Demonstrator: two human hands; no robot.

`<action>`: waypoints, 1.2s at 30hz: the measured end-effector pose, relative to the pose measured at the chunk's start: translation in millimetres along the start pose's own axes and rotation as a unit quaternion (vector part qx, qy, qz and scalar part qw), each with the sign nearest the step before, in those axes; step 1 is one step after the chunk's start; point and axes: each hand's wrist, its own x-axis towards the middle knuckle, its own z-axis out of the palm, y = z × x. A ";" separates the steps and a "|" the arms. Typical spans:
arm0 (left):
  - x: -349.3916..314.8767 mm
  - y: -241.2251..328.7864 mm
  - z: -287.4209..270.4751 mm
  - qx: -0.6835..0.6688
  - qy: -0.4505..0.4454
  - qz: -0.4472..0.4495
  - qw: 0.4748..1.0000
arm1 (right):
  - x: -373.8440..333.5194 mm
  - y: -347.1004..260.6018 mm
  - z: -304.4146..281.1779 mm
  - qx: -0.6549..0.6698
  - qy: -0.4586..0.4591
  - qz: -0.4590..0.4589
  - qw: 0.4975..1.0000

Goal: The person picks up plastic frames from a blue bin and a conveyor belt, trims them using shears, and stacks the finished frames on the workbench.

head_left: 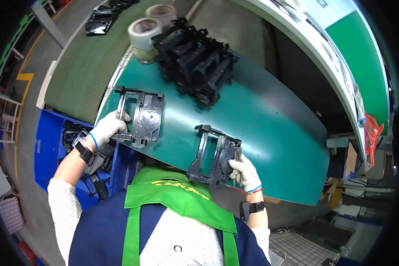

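Left black frame over green table's near left side; your gloved left hand pinches its left edge. Right black frame over table's near edge; your gloved right hand pinches its right side. Whether either touches table, cannot tell. Farther off, cluster of black parts on table; tape rolls just left. Near left, open blue bin holds jumbled black and grey pieces. Far left, green conveyor belt.
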 end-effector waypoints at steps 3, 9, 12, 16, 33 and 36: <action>18.6 9.0 14.3 0.136 -0.013 -0.013 0.991 | -10.8 3.4 -55.6 0.002 0.041 -0.011 0.999; 11.4 46.2 52.0 0.429 0.104 0.141 0.886 | -33.1 -39.2 -78.7 -0.296 0.334 -0.023 0.895; 21.1 52.9 58.5 0.449 0.117 0.166 0.870 | -19.1 -17.1 -107.9 -0.461 0.414 -0.342 0.707; 16.1 46.4 54.9 0.466 0.113 0.157 0.864 | -38.4 -80.5 32.2 -0.550 0.245 -0.266 0.753; 31.0 31.6 45.8 0.417 0.111 0.192 0.881 | 94.4 -79.8 178.9 -0.810 -0.089 -0.398 0.422; 34.0 25.9 43.1 0.394 0.118 0.199 0.890 | 103.2 -75.9 177.9 -0.812 -0.132 -0.335 0.460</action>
